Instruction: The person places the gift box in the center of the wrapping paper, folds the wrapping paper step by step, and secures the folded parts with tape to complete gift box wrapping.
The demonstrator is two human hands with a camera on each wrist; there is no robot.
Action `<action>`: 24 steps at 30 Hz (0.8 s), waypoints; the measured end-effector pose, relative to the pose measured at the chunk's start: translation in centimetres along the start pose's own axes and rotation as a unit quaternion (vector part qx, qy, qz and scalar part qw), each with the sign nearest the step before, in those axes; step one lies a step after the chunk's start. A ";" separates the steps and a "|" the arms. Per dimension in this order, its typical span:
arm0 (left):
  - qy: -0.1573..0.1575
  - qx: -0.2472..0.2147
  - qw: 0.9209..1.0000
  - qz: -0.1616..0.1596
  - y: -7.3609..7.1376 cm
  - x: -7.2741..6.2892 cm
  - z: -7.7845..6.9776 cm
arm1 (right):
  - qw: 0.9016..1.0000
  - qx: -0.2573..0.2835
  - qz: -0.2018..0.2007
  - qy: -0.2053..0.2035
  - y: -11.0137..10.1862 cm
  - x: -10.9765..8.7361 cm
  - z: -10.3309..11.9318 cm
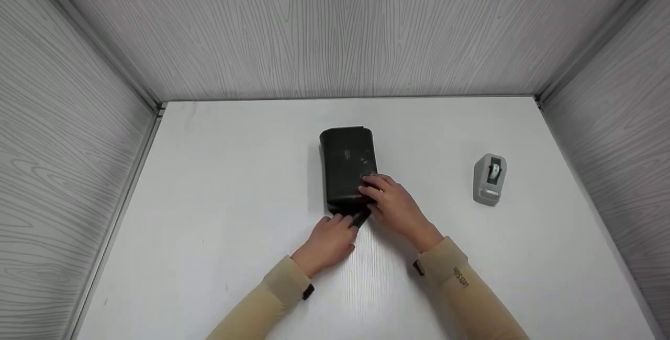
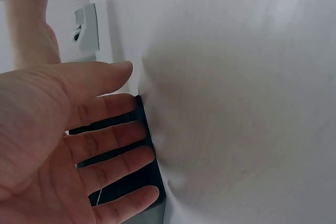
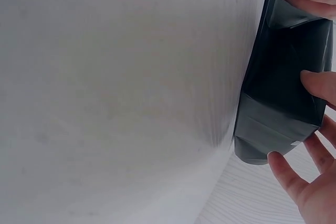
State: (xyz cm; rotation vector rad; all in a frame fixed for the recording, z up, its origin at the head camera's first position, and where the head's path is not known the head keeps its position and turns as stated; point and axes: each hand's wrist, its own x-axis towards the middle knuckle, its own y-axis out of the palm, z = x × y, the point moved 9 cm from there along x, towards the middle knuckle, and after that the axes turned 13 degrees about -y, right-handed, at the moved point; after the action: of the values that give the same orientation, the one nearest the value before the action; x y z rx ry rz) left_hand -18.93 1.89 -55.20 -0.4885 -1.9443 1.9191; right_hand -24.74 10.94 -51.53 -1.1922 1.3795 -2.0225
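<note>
One black package (image 1: 348,159), near corner hidden by gripping right hand (image 1: 399,206); left hand (image 1: 327,242) straight-fingered on flap (image 1: 360,218).

Black parcel (image 1: 346,165), lying flat, near end creased

A person's left hand (image 1: 328,241) touches the near flap (image 1: 361,217) of a dark package (image 1: 346,159) on a white tabletop (image 1: 235,172); the right hand (image 1: 396,206) holds its near right corner, fingers on top. Tan sleeves (image 1: 463,280). Well apart, right: a gray tape dispenser (image 1: 480,185). Wood-grain panels (image 1: 340,31) stand behind and either side.
</note>
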 end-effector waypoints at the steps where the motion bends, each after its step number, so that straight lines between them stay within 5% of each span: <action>1: 0.002 0.007 1.000 -0.006 0.0 0.1 -0.1 | 1.000 -0.001 0.000 0.000 0.0 0.0 0.0; 8: 0.007 0.036 0.998 -0.052 -0.5 0.6 -0.6 | 1.000 0.002 -0.013 0.002 -0.1 0.3 -0.1; 24: 0.005 0.065 0.994 -0.091 -0.8 1.7 -0.6 | 1.000 0.014 -0.014 0.001 0.0 0.4 -0.2</action>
State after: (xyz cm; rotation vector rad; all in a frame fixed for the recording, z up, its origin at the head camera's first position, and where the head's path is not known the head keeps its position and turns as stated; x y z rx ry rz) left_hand -20.12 3.20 -54.38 -0.2727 -1.7756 1.9066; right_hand -25.10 10.79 -51.42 -1.2033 1.3377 -2.0562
